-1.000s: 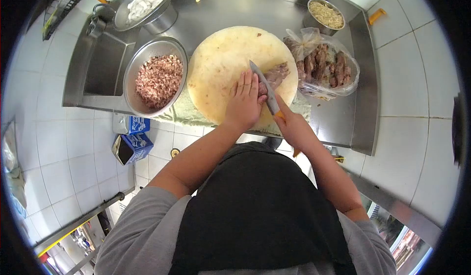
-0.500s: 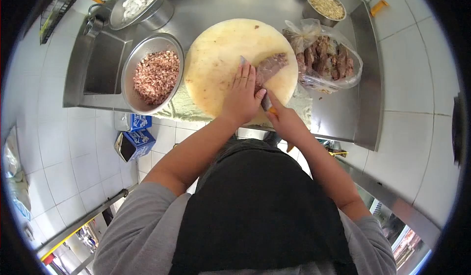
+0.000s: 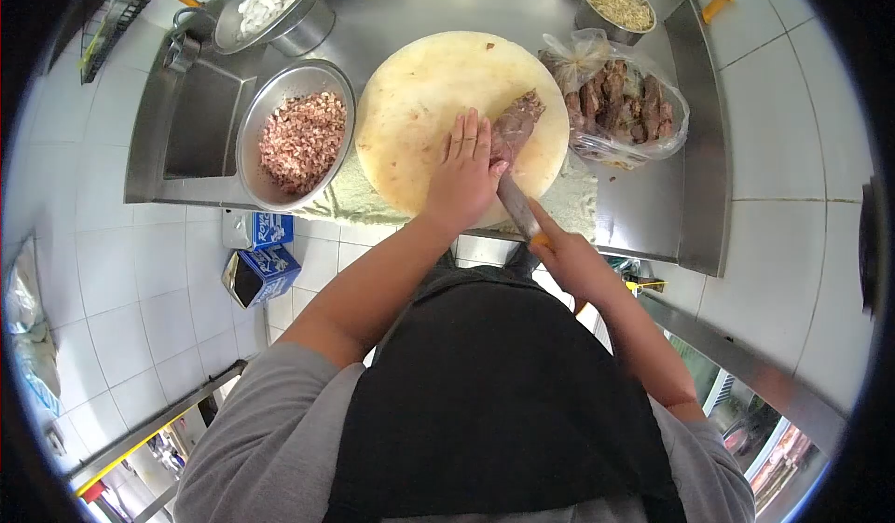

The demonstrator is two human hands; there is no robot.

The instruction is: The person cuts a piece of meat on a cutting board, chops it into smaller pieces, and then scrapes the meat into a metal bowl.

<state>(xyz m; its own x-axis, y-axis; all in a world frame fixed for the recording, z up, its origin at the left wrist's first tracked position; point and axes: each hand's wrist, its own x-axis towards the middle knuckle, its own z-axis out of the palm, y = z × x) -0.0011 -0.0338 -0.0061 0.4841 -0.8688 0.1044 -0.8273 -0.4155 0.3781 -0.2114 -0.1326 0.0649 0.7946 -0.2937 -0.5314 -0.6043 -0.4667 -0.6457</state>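
Observation:
A piece of brown cooked meat (image 3: 518, 122) lies on the round, pale chopping board (image 3: 410, 85), right of the board's middle. My left hand (image 3: 464, 176) rests flat against the meat's left side, fingers stretched forward and thumb near its lower end. In my right hand (image 3: 571, 260) is a knife (image 3: 515, 204), gripped by its orange handle close to my body. The blade points up and left, its tip at or under the lower end of the meat by my left thumb; the exact contact is hidden.
A steel bowl of diced meat (image 3: 303, 141) stands left of the board. On the right sits a clear bag (image 3: 679, 127) of meat pieces, with a bowl of pale shreds (image 3: 617, 6) behind it. A colander (image 3: 303, 1) holds white pieces beside the sink (image 3: 205, 122).
My right hand has drawn the knife back toward my body, and more blade shows. The meat has turned a little, its far end now more upward. My left hand stays beside it.

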